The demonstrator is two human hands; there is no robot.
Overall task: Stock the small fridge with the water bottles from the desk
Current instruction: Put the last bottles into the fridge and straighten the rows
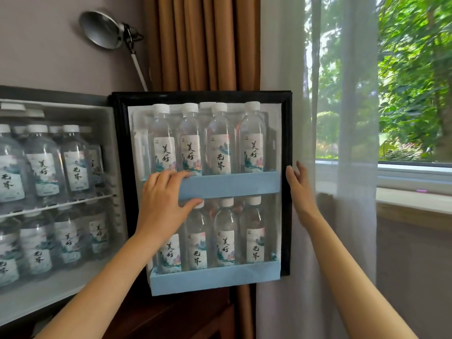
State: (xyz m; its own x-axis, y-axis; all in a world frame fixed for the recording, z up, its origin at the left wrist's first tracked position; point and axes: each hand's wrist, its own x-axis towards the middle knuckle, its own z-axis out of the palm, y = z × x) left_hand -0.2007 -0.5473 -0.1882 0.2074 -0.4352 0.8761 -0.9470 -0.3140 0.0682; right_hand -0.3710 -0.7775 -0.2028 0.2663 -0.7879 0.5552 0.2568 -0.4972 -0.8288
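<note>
The small fridge [111, 143] stands open at the left, both wire shelves packed with labelled water bottles [45, 165]. Its black-framed door [286, 113] is swung out to face me. Two blue door racks [232, 184] hold more bottles [252, 140], several above and several below. My left hand [162, 201] grips the left end of the upper blue rack, thumb under it and fingers over its top edge. My right hand [297, 184] lies flat against the door's outer right edge, fingers straight, holding nothing.
A silver desk lamp [102, 29] hangs above the fridge against the grey wall. Tan curtains [195, 42] and a sheer white curtain [347, 167] hang behind and right of the door. A window and sill [413, 189] lie at the right. Dark wood furniture [186, 314] sits beneath the door.
</note>
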